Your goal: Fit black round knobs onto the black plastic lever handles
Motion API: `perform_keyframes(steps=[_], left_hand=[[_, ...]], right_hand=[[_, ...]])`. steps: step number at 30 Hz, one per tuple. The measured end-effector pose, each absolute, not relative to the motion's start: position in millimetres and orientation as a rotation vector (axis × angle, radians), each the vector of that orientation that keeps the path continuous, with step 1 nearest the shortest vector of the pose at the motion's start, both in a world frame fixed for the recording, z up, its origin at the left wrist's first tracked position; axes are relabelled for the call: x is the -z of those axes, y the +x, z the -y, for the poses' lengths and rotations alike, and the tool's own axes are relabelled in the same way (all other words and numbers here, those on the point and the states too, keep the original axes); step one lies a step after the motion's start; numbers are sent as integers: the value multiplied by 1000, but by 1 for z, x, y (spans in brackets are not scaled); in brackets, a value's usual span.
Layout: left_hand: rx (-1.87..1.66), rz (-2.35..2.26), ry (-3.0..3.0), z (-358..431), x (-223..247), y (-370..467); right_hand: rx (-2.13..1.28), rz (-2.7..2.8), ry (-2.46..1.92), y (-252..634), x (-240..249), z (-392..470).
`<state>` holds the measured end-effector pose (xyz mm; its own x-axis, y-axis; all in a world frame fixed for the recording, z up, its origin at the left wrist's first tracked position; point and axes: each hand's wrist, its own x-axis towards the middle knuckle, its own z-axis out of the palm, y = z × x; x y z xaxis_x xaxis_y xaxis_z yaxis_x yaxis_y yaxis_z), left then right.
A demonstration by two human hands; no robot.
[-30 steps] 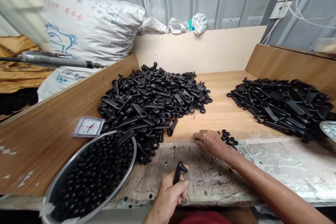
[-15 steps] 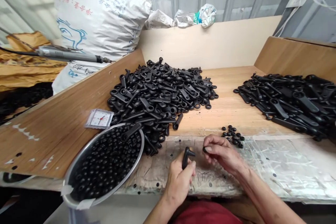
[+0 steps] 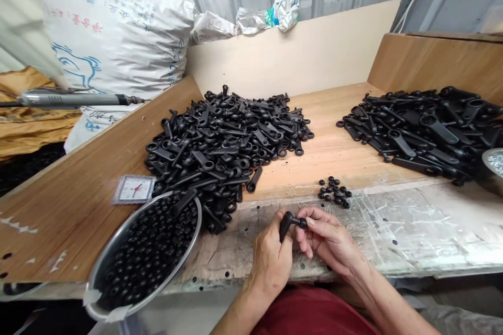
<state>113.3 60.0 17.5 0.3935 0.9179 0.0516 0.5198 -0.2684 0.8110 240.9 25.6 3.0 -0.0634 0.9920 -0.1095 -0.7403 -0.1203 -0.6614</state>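
The wooden surface [image 3: 338,157] carried a big heap of black handles [image 3: 228,136] at center and another heap [image 3: 424,131] to the right. A metal bowl [image 3: 98,301] of black rings stood at lower left. Near the front edge, the left hand [image 3: 271,259] was clenched around one black handle [image 3: 284,224], upright. The right hand [image 3: 326,238], just beside it, pinched a small black ring [image 3: 302,223] against the handle's head.

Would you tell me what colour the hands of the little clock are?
Red, on a white face; the clock shows in the head view.
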Motion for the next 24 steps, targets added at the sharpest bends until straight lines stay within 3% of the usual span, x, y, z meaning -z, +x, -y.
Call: perform_keyframes(steps=[24], left_hand=[[-456,-1347,2137,-49,-1,108]], right_hand=[[-1317,434,-1044,221,-11,-15]])
